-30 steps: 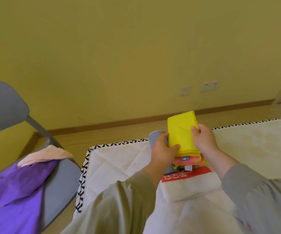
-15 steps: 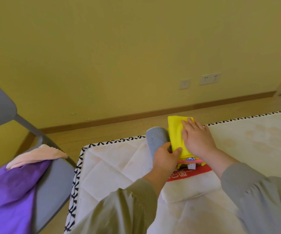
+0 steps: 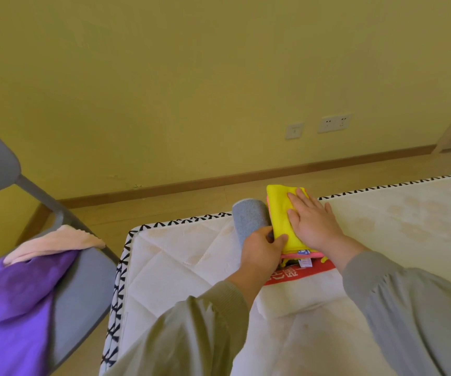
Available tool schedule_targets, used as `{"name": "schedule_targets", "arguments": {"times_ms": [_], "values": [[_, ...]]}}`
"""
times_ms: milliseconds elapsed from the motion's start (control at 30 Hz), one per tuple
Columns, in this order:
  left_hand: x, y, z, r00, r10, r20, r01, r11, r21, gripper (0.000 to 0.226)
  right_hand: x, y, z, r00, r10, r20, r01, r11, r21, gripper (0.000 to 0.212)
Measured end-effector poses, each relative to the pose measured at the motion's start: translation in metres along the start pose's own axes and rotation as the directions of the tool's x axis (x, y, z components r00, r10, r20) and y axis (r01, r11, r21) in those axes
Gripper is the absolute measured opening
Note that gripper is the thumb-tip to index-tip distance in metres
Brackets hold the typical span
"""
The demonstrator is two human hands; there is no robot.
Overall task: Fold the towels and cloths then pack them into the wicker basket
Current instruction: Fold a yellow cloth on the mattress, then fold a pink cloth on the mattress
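Note:
A folded yellow cloth (image 3: pixel 279 213) lies on top of a small stack with a pink cloth (image 3: pixel 300 255) under it, on the white mattress (image 3: pixel 181 261). My right hand (image 3: pixel 312 221) presses flat on the yellow cloth with straight fingers. My left hand (image 3: pixel 262 253) pinches the near left corner of the yellow cloth, thumb on top. A folded grey towel (image 3: pixel 249 219) sits just left of the stack. A white towel with a red band (image 3: pixel 300 291) lies in front of the stack. No wicker basket is in view.
A grey chair (image 3: pixel 83 283) stands left of the mattress with a purple cloth (image 3: pixel 12 302) and a peach cloth (image 3: pixel 53 242) draped on it. The mattress edge (image 3: pixel 121 267) with black trim runs beside the chair. Wooden floor and a yellow wall lie beyond.
The yellow cloth came down from the air onto the stack. My right hand moved from gripping its edge to lying flat on top. My left hand kept its hold on the corner.

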State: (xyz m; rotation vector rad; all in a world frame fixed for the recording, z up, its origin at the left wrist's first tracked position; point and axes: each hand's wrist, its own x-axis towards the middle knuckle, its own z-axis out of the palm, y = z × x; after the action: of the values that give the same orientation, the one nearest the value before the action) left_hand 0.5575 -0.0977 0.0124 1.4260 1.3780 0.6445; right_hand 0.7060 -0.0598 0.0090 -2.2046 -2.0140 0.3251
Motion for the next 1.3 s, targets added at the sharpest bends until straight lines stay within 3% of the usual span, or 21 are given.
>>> {"name": "schedule_targets", "arguments": {"times_ms": [267,500,633,833,1167,1300], "values": [[-0.017,0.011,-0.03,0.999,-0.052,-0.011,0.051,0.997,-0.055,0.021,-0.018,-0.022,-0.034,0.987,0.025,-0.16,-0.025,1.0,-0.002,0.046],[-0.048,0.015,-0.074,0.993,-0.032,-0.117,0.019,0.993,-0.116,0.026,-0.046,-0.086,-0.043,0.976,-0.086,-0.202,0.095,0.995,0.035,0.043],[-0.07,0.001,-0.11,0.982,-0.008,-0.188,0.003,1.0,-0.027,0.032,-0.065,-0.128,-0.036,0.962,-0.147,-0.229,0.169,0.983,0.078,0.04],[-0.106,-0.038,-0.186,0.956,0.018,-0.293,0.011,0.995,0.096,0.034,-0.09,-0.209,-0.017,0.957,-0.224,-0.183,0.257,0.95,0.178,0.039],[-0.177,-0.145,-0.308,0.841,0.005,-0.541,0.183,0.939,0.293,0.051,-0.116,-0.357,0.051,0.916,-0.398,-0.056,0.398,0.881,0.255,0.041],[-0.193,-0.197,-0.336,0.799,-0.06,-0.599,0.335,0.871,0.36,0.061,-0.127,-0.398,0.088,0.886,-0.463,0.009,0.448,0.862,0.235,0.042]]}}
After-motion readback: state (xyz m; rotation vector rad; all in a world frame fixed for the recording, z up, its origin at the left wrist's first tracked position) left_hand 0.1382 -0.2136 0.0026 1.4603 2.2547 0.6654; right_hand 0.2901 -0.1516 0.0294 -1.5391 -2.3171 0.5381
